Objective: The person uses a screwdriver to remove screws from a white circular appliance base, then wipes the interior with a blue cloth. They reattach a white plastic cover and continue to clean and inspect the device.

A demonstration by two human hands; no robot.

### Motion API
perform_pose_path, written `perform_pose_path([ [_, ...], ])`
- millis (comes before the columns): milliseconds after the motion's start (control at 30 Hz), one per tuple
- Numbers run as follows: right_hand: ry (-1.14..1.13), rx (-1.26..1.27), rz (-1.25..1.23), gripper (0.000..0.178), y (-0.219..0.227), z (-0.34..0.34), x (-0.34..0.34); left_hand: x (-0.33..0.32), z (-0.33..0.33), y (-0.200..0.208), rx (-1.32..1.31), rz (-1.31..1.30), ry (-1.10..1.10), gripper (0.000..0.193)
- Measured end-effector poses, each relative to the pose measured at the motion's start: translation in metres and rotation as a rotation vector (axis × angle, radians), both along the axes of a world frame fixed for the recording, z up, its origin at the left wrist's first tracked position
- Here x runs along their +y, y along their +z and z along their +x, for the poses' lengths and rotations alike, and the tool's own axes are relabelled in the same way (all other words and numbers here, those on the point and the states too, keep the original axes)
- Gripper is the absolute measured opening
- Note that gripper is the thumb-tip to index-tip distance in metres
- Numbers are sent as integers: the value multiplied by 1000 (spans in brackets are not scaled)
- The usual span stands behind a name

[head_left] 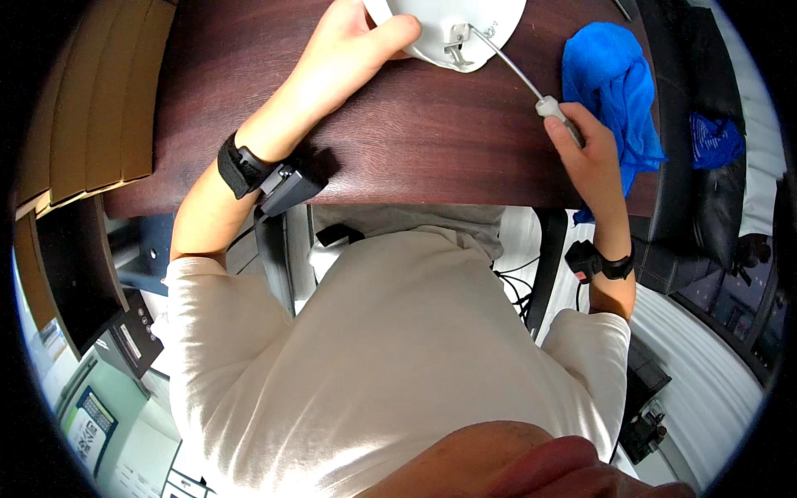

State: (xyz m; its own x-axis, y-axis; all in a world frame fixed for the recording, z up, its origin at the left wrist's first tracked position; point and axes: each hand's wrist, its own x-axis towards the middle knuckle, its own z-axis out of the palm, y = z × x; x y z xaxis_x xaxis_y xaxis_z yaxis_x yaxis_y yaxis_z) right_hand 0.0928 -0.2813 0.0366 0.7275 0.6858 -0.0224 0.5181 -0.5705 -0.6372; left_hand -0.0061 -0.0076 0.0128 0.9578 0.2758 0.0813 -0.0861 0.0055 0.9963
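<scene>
Left hand [357, 41] is closed on the left rim of a white curved shell [444, 12], thumb over the rim; shell is over the far part of the dark wood-grain desk [432, 141], well away from the near edge, cut off by the top of view; can't tell if it rests on the surface or is held up; metal bracket [456, 41] sits on the shell's inner face; right hand [585, 145] is wrapped round the handle of a screwdriver [549, 107], shaft angled up-left into the shell; tip is at the bracket's right side, can't tell if it's touching or seated; blue cloth [602, 62] lies crumpled along the desk's right edge, running down toward the near right corner, partly behind the right forearm; brown cardboard [91, 100] stands along the left edge; black strapped devices on both wrists, left one [292, 189] above the near edge, right one [584, 261] short of it.
</scene>
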Motion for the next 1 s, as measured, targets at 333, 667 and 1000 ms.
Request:
perform_pose_path([
  [333, 5, -83, 20, 22, 3, -4, 3, 1, -1, 1, 15, 122, 45, 28],
  [667, 10, -84, -21, 22, 7, -4, 1, -1, -1, 2, -20, 97, 31, 28],
  [1000, 8, -141, 30, 19, 9, -7, 0, -2, -1, 2, -7, 122, 46, 29],
])
